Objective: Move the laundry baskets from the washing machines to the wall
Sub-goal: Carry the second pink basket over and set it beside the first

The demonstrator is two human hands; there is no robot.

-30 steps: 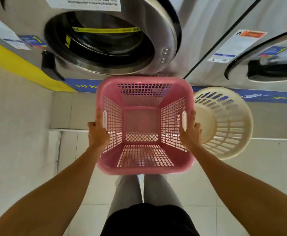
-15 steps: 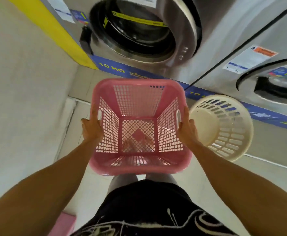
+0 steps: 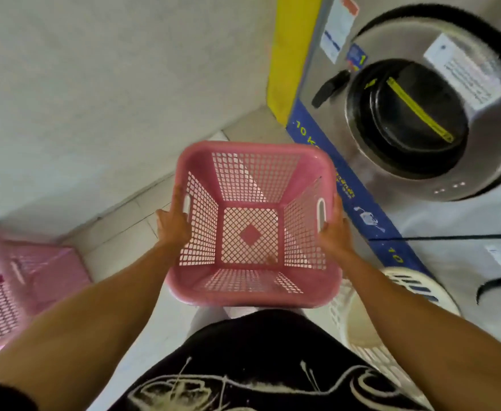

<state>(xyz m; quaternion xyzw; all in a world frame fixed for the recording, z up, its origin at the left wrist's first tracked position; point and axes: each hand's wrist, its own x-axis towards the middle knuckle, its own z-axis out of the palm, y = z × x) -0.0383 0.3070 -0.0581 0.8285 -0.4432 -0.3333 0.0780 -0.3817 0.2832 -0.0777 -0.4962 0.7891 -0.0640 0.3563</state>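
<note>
I hold an empty pink square laundry basket (image 3: 250, 292) in the air in front of me, its open top facing me. My left hand (image 3: 172, 225) grips its left handle side and my right hand (image 3: 334, 232) grips its right handle side. A round cream basket (image 3: 362, 327) stands on the floor at the lower right, partly hidden behind my right arm, in front of the washing machines. Another pink basket (image 3: 20, 280) sits on the floor at the far left by the white wall (image 3: 109, 84).
A steel washing machine (image 3: 421, 123) with a round dark door fills the upper right, with a blue strip along its base and a yellow panel beside it. A second machine's door shows at the right edge. Pale floor tiles run between wall and machines.
My view and body have swung left: the washing machine has slid to the right, the white wall now fills the left, and a second pink basket has come into view. Both hands keep the basket.
</note>
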